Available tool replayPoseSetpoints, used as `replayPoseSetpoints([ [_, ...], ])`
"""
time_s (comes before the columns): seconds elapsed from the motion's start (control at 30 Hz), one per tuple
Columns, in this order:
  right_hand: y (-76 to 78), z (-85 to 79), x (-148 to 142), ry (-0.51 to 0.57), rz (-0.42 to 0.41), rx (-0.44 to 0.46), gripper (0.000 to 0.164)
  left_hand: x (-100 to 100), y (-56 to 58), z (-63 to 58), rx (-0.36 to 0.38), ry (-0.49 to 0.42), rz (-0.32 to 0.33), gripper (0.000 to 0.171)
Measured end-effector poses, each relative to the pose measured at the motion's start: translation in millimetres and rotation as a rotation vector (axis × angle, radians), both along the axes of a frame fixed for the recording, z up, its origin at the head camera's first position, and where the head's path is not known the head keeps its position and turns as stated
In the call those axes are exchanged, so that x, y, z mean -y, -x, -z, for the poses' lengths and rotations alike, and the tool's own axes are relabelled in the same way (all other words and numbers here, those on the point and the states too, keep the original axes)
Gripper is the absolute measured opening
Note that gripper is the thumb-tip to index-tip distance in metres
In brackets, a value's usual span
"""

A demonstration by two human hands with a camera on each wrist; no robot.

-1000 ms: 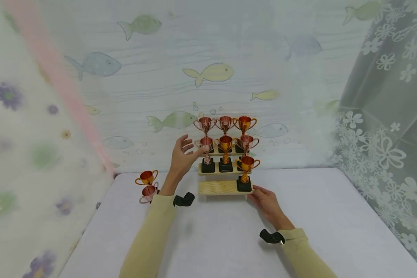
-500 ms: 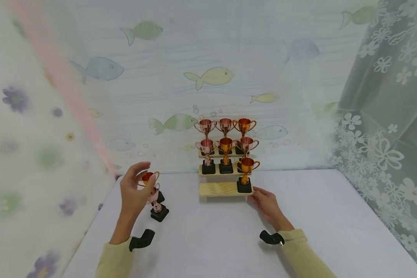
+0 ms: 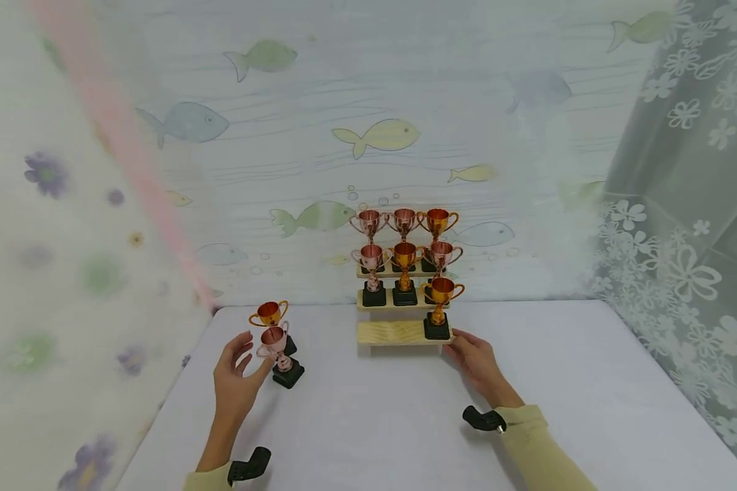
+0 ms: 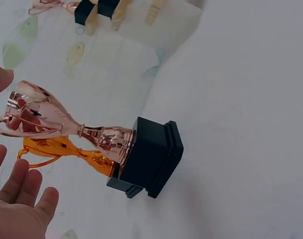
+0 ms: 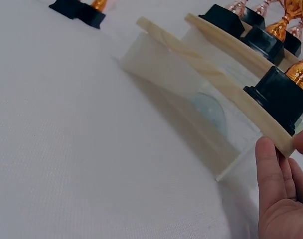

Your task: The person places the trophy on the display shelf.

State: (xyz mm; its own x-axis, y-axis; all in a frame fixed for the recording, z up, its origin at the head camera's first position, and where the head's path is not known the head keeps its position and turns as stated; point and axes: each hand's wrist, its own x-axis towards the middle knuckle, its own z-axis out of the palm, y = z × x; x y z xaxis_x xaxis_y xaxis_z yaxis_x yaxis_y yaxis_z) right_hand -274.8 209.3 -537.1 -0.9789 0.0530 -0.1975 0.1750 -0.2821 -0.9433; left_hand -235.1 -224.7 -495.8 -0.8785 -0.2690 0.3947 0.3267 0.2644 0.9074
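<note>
My left hand (image 3: 238, 383) is beside a rose-gold trophy cup (image 3: 274, 339) on a black base. In the left wrist view its thumb and spread fingers (image 4: 29, 191) stand either side of the rose-gold trophy's cup end, with gaps showing. Just behind that trophy stands a gold trophy cup (image 3: 269, 313). My right hand (image 3: 475, 365) pinches the right end of the lowest step of a wooden tiered display stand (image 3: 390, 333), thumb at the edge and fingers below. On that step, at its right end, sits another gold trophy (image 3: 442, 292).
Two upper steps of the stand carry several rose-gold and gold trophies (image 3: 405, 254) in rows. A white cloth covers the table (image 3: 368, 423). Behind it hangs a curtain with fish drawings (image 3: 381, 135), and a sheer flowered curtain (image 3: 688, 273) is at the right.
My left hand has moved away from the stand, left and down to the two standing trophies, then lower to the rose-gold one. The right hand keeps its hold on the stand.
</note>
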Motion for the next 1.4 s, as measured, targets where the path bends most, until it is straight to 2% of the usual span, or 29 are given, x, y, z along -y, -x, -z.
replayPoseSetpoints([
  [0.1, -0.3, -0.5, 0, 0.002, -0.004, 0.002, 0.055, -4, 3.3, 6.1, 0.052, -0.002, 0.014, 0.068],
  [0.27, -0.1, -1.3, 0, 0.012, 0.001, 0.009, 0.055, -11, 8.2, 13.7, 0.08, -0.033, 0.032, 0.073],
  [0.37, -0.4, -1.6, -1, 0.013, -0.001, 0.014, 0.055, -16, 9.9, 14.9, 0.09, -0.044, 0.023, 0.071],
  [0.43, -0.5, -1.7, -2, 0.013, -0.001, 0.012, 0.055, -22, 7.0, 8.3, 0.096, -0.06, 0.005, 0.067],
  [0.6, -1.3, -2.8, 0, 0.014, 0.005, 0.005, 0.055, -29, 10.6, 12.1, 0.03, -0.108, -0.053, 0.059],
  [0.7, -1.7, -3.9, 2, 0.014, 0.008, 0.007, 0.055, -28, 17.5, 22.6, -0.032, -0.145, -0.1, 0.055],
  [0.87, -2.5, -4.2, 1, 0.011, 0.006, 0.009, 0.055, -31, 18.4, 23.6, -0.063, -0.192, -0.158, 0.052],
  [1.1, -2.2, -1.6, -1, -0.004, -0.005, 0.0, 0.054, -30, 17.9, 21.9, -0.076, -0.218, -0.16, 0.051],
  [1.4, -1.8, -1.7, -2, 0.026, -0.01, 0.005, 0.053, -26, 19.9, 24.4, -0.112, -0.169, -0.128, 0.051],
])
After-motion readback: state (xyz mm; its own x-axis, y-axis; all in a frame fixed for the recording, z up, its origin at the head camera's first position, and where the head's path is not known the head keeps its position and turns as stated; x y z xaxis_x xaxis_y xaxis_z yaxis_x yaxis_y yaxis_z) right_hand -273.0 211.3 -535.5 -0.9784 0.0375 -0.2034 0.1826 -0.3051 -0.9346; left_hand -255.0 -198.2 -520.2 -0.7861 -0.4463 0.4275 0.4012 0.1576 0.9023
